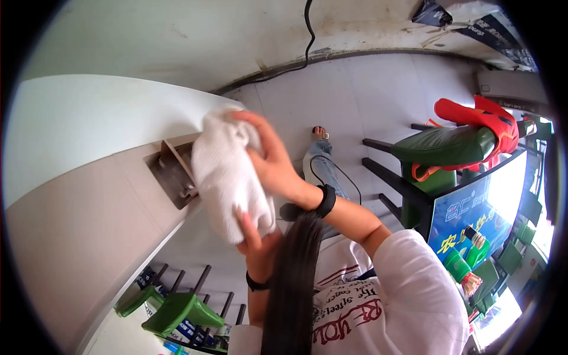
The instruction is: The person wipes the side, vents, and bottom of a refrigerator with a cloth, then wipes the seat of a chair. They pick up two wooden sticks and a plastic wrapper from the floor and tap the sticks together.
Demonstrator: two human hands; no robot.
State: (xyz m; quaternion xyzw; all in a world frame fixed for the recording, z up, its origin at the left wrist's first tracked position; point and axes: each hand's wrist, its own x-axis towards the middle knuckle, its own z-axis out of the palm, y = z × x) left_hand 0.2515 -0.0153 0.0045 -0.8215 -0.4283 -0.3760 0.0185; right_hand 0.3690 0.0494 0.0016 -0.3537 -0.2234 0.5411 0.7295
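A white folded cloth [223, 171], which looks like a towel, is held up in front of me between both hands. My right hand [269, 157] grips its upper end, fingers bent over the edge and a black band on the wrist. Lower down, my left hand [260, 245] presses its fingers against the near end of the cloth. Just left of the cloth, a recessed metal box [174, 177] with its flap raised sits in the beige counter [89, 219]. The cloth covers part of the box's right side.
A white panel [112, 112] rises beside the counter. On the right stand a green padded chair [447, 147] draped with a red garment [500, 121], and a blue-topped table [473, 207] with green containers [455, 264]. More green chairs [183, 313] stand lower left. A black cable [309, 35] runs along the wall.
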